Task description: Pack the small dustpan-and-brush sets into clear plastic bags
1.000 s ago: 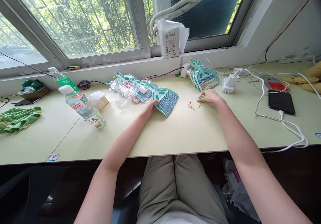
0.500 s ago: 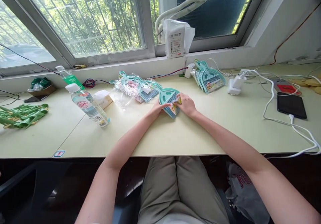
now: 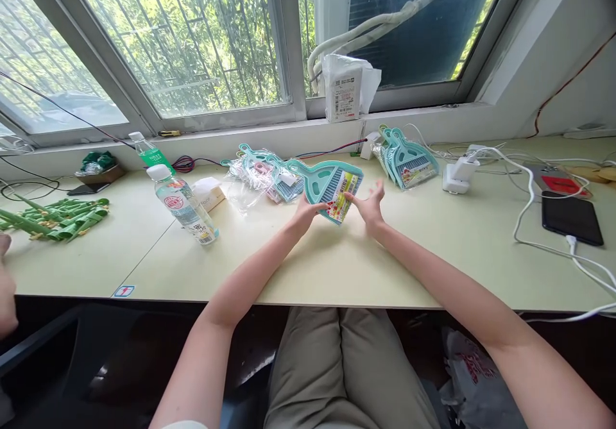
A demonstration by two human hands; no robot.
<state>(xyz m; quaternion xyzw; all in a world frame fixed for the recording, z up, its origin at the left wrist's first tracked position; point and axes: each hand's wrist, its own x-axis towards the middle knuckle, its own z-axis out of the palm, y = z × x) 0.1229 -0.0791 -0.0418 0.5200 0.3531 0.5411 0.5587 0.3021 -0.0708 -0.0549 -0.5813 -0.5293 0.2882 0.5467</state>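
At a pale yellow-green table (image 3: 327, 272) beneath a window, your left hand (image 3: 305, 216) grips a teal plastic dustpan (image 3: 315, 177) fitted with a grey-blue bristled brush (image 3: 328, 189), its thumb near the lower edge of a small printed card in yellow, white and red (image 3: 343, 198). The card lies against the bristles, in front of you and over the table. Your right hand (image 3: 369, 210) is spread wide, a fingertip at the card's right edge and the other fingers fanned clear. Behind, a loose pile of teal sets in clear plastic wrap (image 3: 262, 171) sits to the left, and a neater stack of bagged teal dustpans (image 3: 407, 159) to the right. At far left, another person's hand (image 3: 6, 291) enters beside green stalk-like pieces (image 3: 72, 217).
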